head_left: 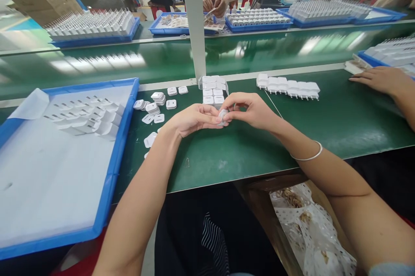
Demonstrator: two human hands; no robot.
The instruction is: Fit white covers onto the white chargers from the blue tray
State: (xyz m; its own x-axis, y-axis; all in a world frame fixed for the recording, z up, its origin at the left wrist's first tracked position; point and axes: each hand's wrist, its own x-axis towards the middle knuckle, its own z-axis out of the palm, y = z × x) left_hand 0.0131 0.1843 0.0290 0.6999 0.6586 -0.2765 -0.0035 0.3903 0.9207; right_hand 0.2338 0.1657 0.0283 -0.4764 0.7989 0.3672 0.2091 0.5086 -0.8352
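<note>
My left hand (191, 119) and my right hand (251, 109) meet over the green table, and together they pinch one small white plastic charger part (223, 116) between their fingertips. Just behind the hands a clear holder (213, 86) carries a few of the same white parts. Loose white covers (154, 107) lie scattered to the left of my left hand. A row of assembled white plugs (288, 87) sits to the right, beyond my right hand.
A blue tray (110, 176) lined with white paper holds several pronged pieces at my left. A white post (193, 20) rises behind the holder. A co-worker's hand (379, 79) rests at right. People work across the belt beside more blue trays (94, 36). A bag (311, 228) lies below.
</note>
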